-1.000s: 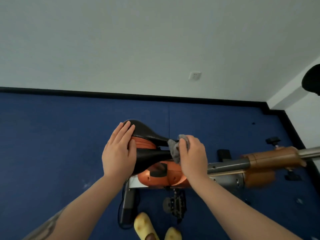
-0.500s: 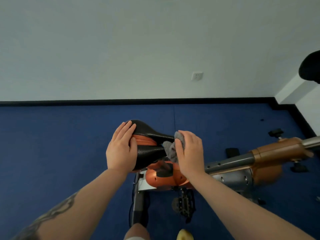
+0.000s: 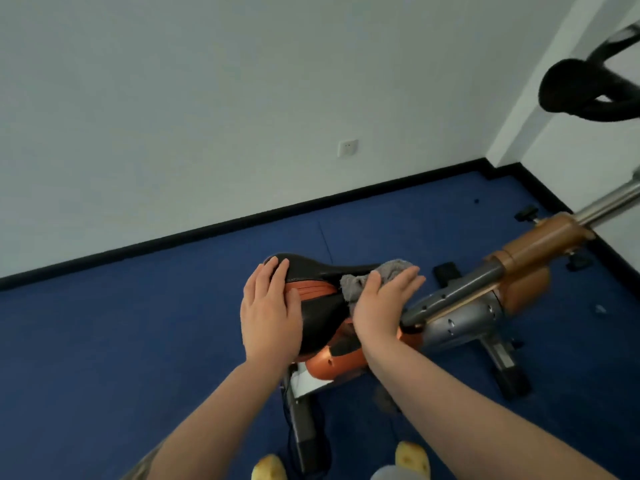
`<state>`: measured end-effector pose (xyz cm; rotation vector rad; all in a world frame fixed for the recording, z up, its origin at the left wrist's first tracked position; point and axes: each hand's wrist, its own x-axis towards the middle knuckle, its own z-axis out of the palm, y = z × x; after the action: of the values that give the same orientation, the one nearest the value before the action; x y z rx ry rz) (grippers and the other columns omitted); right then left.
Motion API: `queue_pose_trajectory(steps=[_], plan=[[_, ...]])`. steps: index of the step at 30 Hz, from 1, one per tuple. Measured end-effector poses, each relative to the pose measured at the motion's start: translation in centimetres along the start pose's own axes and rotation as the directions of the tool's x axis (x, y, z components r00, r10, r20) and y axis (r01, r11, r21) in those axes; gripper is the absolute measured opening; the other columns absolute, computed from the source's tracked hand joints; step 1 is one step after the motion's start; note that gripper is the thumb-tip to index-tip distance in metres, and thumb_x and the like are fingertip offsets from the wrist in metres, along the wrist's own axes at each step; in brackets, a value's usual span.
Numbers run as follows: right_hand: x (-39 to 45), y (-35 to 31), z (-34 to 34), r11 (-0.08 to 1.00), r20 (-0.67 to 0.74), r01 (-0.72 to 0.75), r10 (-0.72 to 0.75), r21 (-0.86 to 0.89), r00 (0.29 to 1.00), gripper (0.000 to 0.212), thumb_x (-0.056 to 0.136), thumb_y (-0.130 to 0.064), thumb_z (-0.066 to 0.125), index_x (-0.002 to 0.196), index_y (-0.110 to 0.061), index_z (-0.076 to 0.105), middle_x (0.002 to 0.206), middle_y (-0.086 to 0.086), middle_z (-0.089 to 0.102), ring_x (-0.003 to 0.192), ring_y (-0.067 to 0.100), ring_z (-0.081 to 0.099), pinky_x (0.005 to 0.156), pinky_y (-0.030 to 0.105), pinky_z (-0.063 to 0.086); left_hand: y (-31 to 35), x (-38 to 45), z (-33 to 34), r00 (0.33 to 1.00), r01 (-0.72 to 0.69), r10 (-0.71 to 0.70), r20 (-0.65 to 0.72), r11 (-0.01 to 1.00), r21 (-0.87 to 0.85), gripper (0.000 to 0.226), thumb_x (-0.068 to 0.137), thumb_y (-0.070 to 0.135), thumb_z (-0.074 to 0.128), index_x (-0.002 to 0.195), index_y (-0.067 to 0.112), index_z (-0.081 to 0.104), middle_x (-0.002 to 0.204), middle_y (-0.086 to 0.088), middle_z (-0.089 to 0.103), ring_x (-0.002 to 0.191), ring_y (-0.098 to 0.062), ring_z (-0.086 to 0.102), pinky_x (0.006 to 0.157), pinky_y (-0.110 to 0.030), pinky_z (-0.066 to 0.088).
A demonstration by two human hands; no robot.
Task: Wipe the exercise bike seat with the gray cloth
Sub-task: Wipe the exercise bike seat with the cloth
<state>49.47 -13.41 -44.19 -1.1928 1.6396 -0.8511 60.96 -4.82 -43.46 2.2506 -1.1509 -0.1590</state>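
Note:
The black exercise bike seat (image 3: 320, 271) with an orange middle strip sits at the centre of the view. My left hand (image 3: 268, 311) lies flat on the wide rear part of the seat, fingers together. My right hand (image 3: 382, 304) presses the gray cloth (image 3: 356, 284) onto the narrow front end of the seat. The cloth bunches out from under the fingers. Much of the seat's near half is hidden by both hands.
The bike's orange and silver frame (image 3: 464, 306) runs right toward a brown post sleeve (image 3: 540, 249). Black handlebars (image 3: 581, 90) hang at the upper right. Blue carpet (image 3: 121, 341) meets a white wall with a socket (image 3: 347, 148). Yellow slippers (image 3: 412, 457) show at the bottom.
The view has tilted and swung left. My right hand with the cloth has slid forward toward the seat's nose. My left hand stays on the rear of the seat.

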Motion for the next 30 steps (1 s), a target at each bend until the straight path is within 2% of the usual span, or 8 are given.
queue_pose_trajectory(steps=[3, 6, 10, 13, 18, 21, 25, 30], plan=[[-0.1, -1.3, 0.4, 0.999, -0.109, -0.046, 0.049, 0.023, 0.993, 0.07, 0.101, -0.028, 0.036, 0.15, -0.005, -0.009, 0.16, 0.01, -0.014, 0.145, 0.023, 0.008, 0.104, 0.019, 0.015, -2.7, 1.6, -1.7, 0.96, -0.23, 0.222, 0.17, 0.973, 0.025, 0.049, 0.094, 0.037, 0.039, 0.141, 0.028, 0.034, 0.149, 0.011, 0.031, 0.139, -0.014, 0.02, 0.114, -0.04, 0.021], [-1.2, -2.2, 1.9, 0.989, -0.148, -0.134, 0.141, 0.056, 0.979, 0.072, 0.101, -0.028, 0.037, 0.149, -0.004, -0.012, 0.16, 0.01, -0.01, 0.146, 0.023, 0.008, 0.111, 0.027, 0.016, -4.1, 3.1, -1.9, 0.867, -0.361, 0.366, 0.337, 0.929, -0.079, 0.056, 0.096, 0.047, 0.019, 0.148, 0.028, 0.014, 0.158, 0.008, 0.006, 0.145, -0.011, -0.006, 0.118, -0.038, 0.002], [-7.4, -0.7, 4.6, 0.992, -0.012, -0.124, 0.124, 0.01, 0.992, 0.075, 0.099, -0.034, 0.04, 0.15, -0.007, -0.008, 0.161, 0.009, 0.002, 0.146, 0.022, 0.013, 0.109, 0.021, 0.012, -4.7, 3.5, -1.6, 0.786, -0.525, 0.539, 0.302, 0.84, -0.134, 0.052, 0.098, 0.036, 0.026, 0.143, 0.01, 0.032, 0.156, -0.014, 0.015, 0.145, -0.027, -0.001, 0.117, -0.042, 0.003], [-9.7, 0.0, 4.6, 0.997, 0.059, -0.071, 0.069, 0.04, 0.996, 0.073, 0.099, -0.035, 0.04, 0.151, -0.01, -0.006, 0.161, 0.006, 0.004, 0.146, 0.018, 0.012, 0.112, 0.021, 0.01, -4.7, 3.3, -1.5, 0.848, -0.372, 0.429, 0.313, 0.9, -0.225, 0.057, 0.095, 0.041, 0.016, 0.148, 0.02, 0.016, 0.157, -0.002, 0.008, 0.143, -0.012, -0.011, 0.115, -0.028, -0.005], [-4.0, -2.1, 4.0, 0.885, -0.062, -0.386, 0.414, 0.26, 0.908, 0.055, 0.099, -0.038, 0.037, 0.144, -0.007, 0.025, 0.136, 0.015, 0.051, 0.121, 0.031, 0.05, 0.103, 0.037, 0.038, -4.4, 3.2, -1.0, 0.857, -0.402, 0.435, 0.276, 0.9, -0.171, 0.048, 0.1, 0.025, 0.026, 0.147, 0.015, 0.022, 0.157, -0.005, 0.013, 0.145, -0.02, -0.004, 0.116, -0.028, -0.005], [-6.2, -1.8, 5.0, 0.952, -0.144, -0.28, 0.296, 0.126, 0.944, 0.055, 0.098, -0.035, 0.041, 0.143, -0.007, 0.026, 0.141, 0.016, 0.047, 0.123, 0.031, 0.05, 0.104, 0.037, 0.039, -4.5, 3.2, -1.0, 0.856, -0.401, 0.442, 0.268, 0.895, -0.194, 0.048, 0.101, 0.027, 0.026, 0.147, 0.013, 0.024, 0.156, -0.008, 0.016, 0.145, -0.022, 0.0, 0.117, -0.03, -0.003], [-11.2, 0.3, 6.2, 0.992, -0.082, -0.089, 0.096, 0.088, 0.992, 0.07, 0.097, -0.038, 0.042, 0.151, -0.019, 0.002, 0.159, 0.006, 0.015, 0.143, 0.022, 0.024, 0.116, 0.04, 0.025, -4.4, 2.7, -1.2, 0.862, -0.382, 0.423, 0.279, 0.905, -0.19, 0.05, 0.1, 0.029, 0.018, 0.148, 0.019, 0.016, 0.157, -0.001, 0.01, 0.144, -0.014, -0.009, 0.116, -0.028, -0.004], [-4.9, -1.4, 3.9, 0.923, -0.067, -0.285, 0.311, 0.26, 0.948, 0.051, 0.099, -0.035, 0.039, 0.139, -0.004, 0.029, 0.137, 0.019, 0.049, 0.121, 0.031, 0.051, 0.103, 0.034, 0.038, -4.1, 2.9, -1.4, 0.852, -0.389, 0.414, 0.32, 0.91, -0.144, 0.049, 0.1, 0.024, 0.023, 0.148, 0.019, 0.016, 0.157, 0.001, 0.009, 0.143, -0.013, -0.011, 0.114, -0.025, -0.006]])
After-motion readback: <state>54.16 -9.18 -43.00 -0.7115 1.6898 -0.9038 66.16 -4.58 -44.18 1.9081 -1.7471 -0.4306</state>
